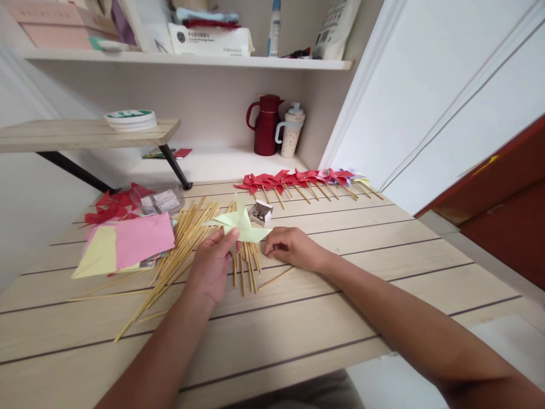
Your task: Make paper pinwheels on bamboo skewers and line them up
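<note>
My left hand (215,258) pinches a pale yellow-green paper pinwheel (242,224) at its middle, the thumb on top. To its right, my right hand (293,249) rests by the table with curled fingers beside one of the pinwheel's tips. Whatever those fingers hold, if anything, is hidden. Below them a single thin wooden stick (276,279) lies on the table. Several shorter sticks (246,271) fan out beneath the pinwheel. Just behind it stands a small open white box (261,212) of metal pins.
Long sticks (170,267) lie heaped left of my left hand. Pink paper sheets (145,240) and red paper pieces (113,205) are farther left. Finished red pinwheels (293,179) on sticks line the back of the table. Behind them stand a dark red jug (267,128) and a tumbler (291,133).
</note>
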Tool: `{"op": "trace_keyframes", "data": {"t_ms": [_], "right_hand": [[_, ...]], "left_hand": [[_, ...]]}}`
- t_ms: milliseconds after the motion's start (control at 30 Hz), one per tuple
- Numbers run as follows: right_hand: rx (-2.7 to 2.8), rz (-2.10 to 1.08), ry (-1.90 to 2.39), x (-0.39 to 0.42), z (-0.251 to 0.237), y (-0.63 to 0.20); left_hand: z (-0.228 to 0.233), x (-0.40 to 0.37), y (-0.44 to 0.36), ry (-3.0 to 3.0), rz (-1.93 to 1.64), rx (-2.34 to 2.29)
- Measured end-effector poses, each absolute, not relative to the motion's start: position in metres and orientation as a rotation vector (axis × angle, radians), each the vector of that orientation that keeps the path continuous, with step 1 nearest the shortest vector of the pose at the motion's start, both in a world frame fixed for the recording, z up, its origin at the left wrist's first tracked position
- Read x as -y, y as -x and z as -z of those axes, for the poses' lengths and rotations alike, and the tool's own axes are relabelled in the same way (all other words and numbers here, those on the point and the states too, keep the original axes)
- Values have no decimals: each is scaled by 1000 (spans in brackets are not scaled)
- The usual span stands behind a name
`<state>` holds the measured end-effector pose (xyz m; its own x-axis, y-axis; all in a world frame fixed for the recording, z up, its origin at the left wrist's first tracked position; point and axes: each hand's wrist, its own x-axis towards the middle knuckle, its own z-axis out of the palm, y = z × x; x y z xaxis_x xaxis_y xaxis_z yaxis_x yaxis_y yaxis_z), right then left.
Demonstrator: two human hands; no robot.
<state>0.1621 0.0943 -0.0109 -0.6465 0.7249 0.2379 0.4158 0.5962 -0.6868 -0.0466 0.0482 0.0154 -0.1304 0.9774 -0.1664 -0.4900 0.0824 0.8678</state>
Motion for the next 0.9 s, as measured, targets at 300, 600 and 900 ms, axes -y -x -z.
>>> {"op": "trace_keyframes", "data": {"t_ms": [300,600,900], "right_hand": [[2294,-808,1010,-96,12,-162],[2292,-788,982,-97,13,-161],[2365,-599,972,-98,15,-164]], "left_hand": [[-18,-47,46,-638,-1436,-977],[-17,-47,46,-637,-1432,-1004],[-20,-46,45,-602,-1449,-1009]]}}
